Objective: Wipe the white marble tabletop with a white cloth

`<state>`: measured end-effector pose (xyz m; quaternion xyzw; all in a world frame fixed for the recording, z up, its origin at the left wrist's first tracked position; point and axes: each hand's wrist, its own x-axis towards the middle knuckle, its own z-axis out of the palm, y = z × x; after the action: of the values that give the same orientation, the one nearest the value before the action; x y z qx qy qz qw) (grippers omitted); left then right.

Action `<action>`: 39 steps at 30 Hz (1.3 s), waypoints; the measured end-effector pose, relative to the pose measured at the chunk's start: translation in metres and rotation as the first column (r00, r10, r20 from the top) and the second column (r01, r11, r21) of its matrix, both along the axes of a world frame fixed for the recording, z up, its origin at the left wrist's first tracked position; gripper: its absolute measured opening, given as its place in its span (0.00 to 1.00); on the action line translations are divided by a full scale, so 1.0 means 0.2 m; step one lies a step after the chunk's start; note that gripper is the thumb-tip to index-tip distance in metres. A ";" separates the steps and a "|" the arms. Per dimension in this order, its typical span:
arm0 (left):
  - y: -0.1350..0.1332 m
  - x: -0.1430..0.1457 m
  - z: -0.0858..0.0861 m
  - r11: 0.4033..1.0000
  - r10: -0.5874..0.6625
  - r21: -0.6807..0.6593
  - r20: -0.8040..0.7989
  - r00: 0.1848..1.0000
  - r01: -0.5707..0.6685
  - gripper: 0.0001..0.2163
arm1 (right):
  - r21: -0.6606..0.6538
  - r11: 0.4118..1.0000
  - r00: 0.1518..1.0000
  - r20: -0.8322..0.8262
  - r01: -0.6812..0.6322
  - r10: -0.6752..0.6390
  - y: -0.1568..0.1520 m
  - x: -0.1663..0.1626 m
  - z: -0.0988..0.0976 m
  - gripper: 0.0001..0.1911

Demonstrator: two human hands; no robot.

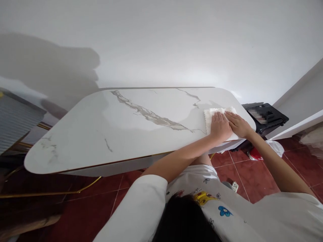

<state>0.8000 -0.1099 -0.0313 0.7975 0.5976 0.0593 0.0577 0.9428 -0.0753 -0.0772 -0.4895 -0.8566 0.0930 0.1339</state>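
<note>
A white cloth (pixel 210 116) with a scalloped edge lies on the marble-patterned tabletop (pixel 141 134), near its right end. My left hand (pixel 220 127) rests flat on the cloth, fingers stretched toward the wall. Beside it, touching it, my right hand (pixel 238 125) also lies flat, its extended fingers pointing left across the cloth's upper right part. Both palms face down and hide much of the cloth. The left forearm reaches across the table's front edge.
A white wall (pixel 161 43) stands behind the table. To the right are a black case-like object (pixel 272 116) and a white bag with red (pixel 274 148) on the red tiled floor (pixel 254 178). A power socket strip (pixel 235 186) lies below. A grey ribbed panel (pixel 17 117) stands left.
</note>
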 end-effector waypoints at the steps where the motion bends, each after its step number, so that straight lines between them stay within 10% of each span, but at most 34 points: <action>1: 0.03 0.00 -0.01 1.000 -0.001 0.001 -0.001 1.000 0.001 0.26 | 0.001 1.000 1.000 0.006 0.000 0.000 0.03 0.00 -0.01 0.28; 28: 1.08 -0.43 -0.19 0.986 0.134 0.108 -0.059 0.989 -0.127 0.24 | -0.029 1.000 0.999 -0.045 0.012 -0.014 1.13 -0.54 -0.09 0.28; 39: 1.21 -0.24 -0.27 0.986 0.125 0.124 -0.069 0.990 -0.116 0.24 | -0.075 0.996 0.997 -0.052 0.045 -0.049 1.25 -0.33 -0.18 0.29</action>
<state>0.7522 0.1321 -0.0854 0.7637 0.6418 0.0679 -0.0169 0.8777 0.1747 -0.1138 -0.5114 -0.8370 0.1345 0.1410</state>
